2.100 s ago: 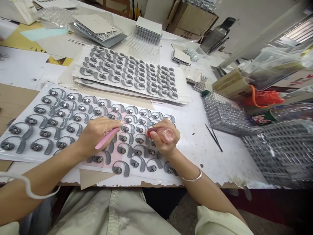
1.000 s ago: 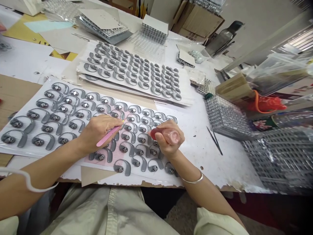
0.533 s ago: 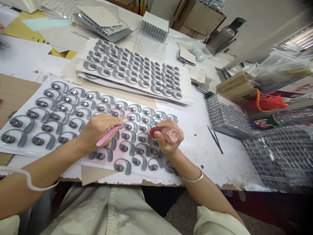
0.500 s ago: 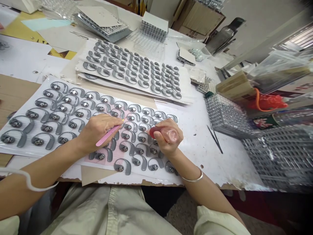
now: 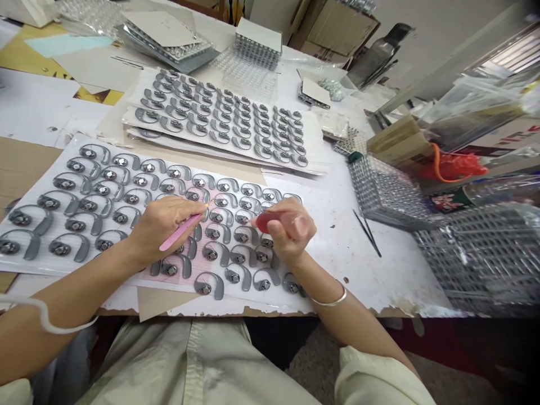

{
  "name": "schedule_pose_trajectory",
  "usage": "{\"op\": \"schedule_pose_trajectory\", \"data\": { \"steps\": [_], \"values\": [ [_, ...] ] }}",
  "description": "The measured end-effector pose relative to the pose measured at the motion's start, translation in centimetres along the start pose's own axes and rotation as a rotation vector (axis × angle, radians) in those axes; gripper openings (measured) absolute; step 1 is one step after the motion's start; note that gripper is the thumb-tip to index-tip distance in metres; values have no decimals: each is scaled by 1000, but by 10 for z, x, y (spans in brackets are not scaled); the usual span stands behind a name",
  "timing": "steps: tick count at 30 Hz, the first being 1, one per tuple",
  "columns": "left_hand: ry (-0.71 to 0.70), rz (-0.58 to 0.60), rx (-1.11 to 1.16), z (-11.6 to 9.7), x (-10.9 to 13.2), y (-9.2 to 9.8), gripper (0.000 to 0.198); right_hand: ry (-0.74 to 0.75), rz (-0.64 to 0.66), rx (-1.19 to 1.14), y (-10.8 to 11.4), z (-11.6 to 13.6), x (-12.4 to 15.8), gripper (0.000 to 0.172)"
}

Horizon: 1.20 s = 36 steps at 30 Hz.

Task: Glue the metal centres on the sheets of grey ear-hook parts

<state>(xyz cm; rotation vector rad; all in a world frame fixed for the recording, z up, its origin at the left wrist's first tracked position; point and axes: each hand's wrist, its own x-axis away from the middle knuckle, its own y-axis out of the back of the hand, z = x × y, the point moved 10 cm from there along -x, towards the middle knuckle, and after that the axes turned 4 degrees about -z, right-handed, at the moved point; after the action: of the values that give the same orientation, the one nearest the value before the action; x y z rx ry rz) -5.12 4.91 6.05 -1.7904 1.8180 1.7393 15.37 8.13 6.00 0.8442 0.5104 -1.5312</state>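
Note:
A white sheet [image 5: 327, 222] on the table carries rows of grey ear-hook pieces [image 5: 214, 282]. My left hand [image 5: 158, 228] is closed on pink tweezers [image 5: 179, 233], their tip pointing at a piece near the sheet's middle. My right hand [image 5: 289, 230] is a fist wrapped round a small bottle with a red cap [image 5: 270, 222], resting on the right part of the same sheet. A bangle sits on my right wrist. Both hands lie a hand's width apart over the pieces.
A second sheet of grey ear-hook pieces [image 5: 219, 118] lies behind. Black tweezers [image 5: 367, 232] rest on the table right of my right hand. Clear trays [image 5: 388, 194] stack at the right, more trays [image 5: 169, 42] and cardboard boxes [image 5: 333, 28] at the back.
Both hands stay on the sheet, holding the same things; the view has shifted slightly and the right hand has tilted the bottle a little.

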Motion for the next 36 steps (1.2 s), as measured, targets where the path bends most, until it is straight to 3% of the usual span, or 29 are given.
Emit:
{"op": "schedule_pose_trajectory", "data": {
  "steps": [5, 7, 10, 12, 16, 19, 25, 30, 36],
  "values": [
    [45, -22, 22, 6, 2, 2, 18, -418, -299, -303, 54, -47, -28, 30],
    [140, -26, 57, 10, -1, 5, 16, -549, -330, -399, 78, -60, -45, 42],
    [235, 33, 126, 2, -8, 6, 15, -694, -350, -461, 107, -64, -60, 45],
    [173, 75, 173, -18, -16, 5, 15, -717, -370, -450, 117, -53, -59, 37],
    [-155, 65, 135, -68, -21, 0, 15, -715, -346, -470, 103, -19, -34, 23],
    [-308, 34, 20, -83, -13, -10, 14, -698, -353, -469, 88, -3, -5, 24],
    [-332, 116, 62, -78, 5, -32, 15, -556, -326, -269, 81, 7, 18, 29],
    [-310, 162, 101, -81, 9, -38, 17, -403, -336, -51, 82, 16, 13, 25],
    [-328, 133, 65, -90, 5, -40, 13, -320, -258, 96, 62, 26, 23, 20]
  ]
}}
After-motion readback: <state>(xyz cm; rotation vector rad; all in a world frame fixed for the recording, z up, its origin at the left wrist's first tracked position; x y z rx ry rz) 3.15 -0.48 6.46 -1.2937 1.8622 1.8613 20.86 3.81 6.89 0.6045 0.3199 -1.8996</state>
